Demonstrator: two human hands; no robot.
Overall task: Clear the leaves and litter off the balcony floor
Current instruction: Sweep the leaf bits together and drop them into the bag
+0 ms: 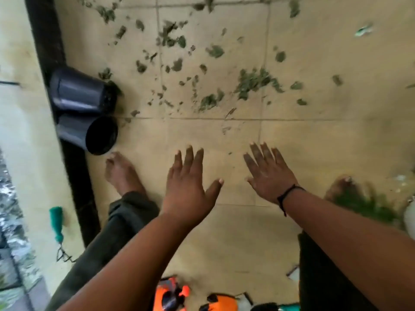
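Note:
Green leaf scraps [253,83] lie scattered over the beige floor tiles [314,140] across the upper half of the head view. A pale bit of litter [363,30] lies at the upper right. My left hand [188,187] and my right hand [267,171] both stretch out flat over a bare tile, fingers spread and straight, holding nothing. They hover short of the nearest leaves. A black cord sits round my right wrist. My bare feet stand on the tiles at left [121,173] and right [341,187].
Two black plant pots [83,108] lie on their sides against the dark wall base at left. A green-handled hand rake [58,230] rests on the ledge. Orange tools [173,295] lie at the bottom edge. A green plant [363,205] stands at right.

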